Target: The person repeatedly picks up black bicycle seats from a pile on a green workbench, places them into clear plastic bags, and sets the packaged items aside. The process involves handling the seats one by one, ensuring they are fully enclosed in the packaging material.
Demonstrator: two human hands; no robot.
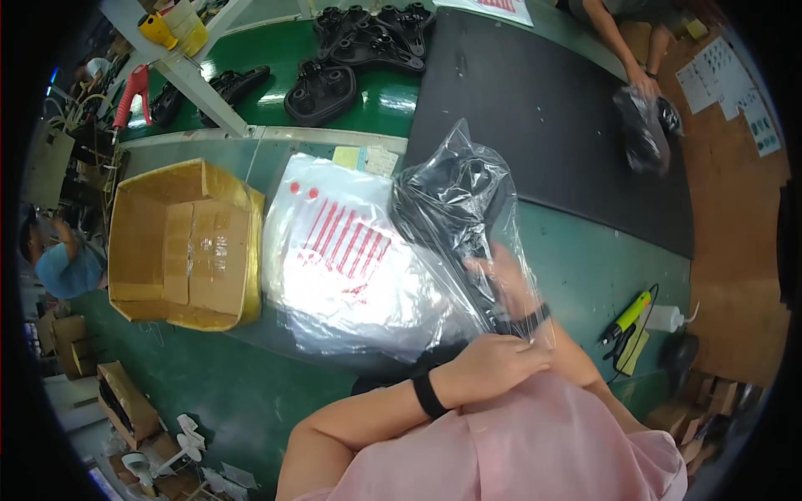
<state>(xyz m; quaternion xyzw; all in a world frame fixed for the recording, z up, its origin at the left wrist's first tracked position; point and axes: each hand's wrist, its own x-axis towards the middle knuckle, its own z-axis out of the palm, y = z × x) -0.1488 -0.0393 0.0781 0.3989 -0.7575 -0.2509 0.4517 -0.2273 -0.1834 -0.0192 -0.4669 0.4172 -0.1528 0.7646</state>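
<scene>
Right hand point(501, 280) inside clear bag point(468, 209) gripping black part point(447, 204); left hand point(493, 359) pinching bag mouth. Better keeping mouth wide, pushing part deep.

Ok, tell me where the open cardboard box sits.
The cardboard box lies at the left of the head view, on the green table, beside the stack of clear bags.

You stand at a green surface point(585, 267) with a dark mat point(543, 108) across its far right part. An open cardboard box point(184, 246) sits at the left. Beyond, black moulded parts point(368, 42) lie on a glossy green belt point(276, 63), crossed by a white frame bar point(180, 71). A brown board point(735, 209) bearing paper sheets point(727, 79) flanks the right edge. Smaller cartons point(125, 401) rest on the floor at lower left.
</scene>
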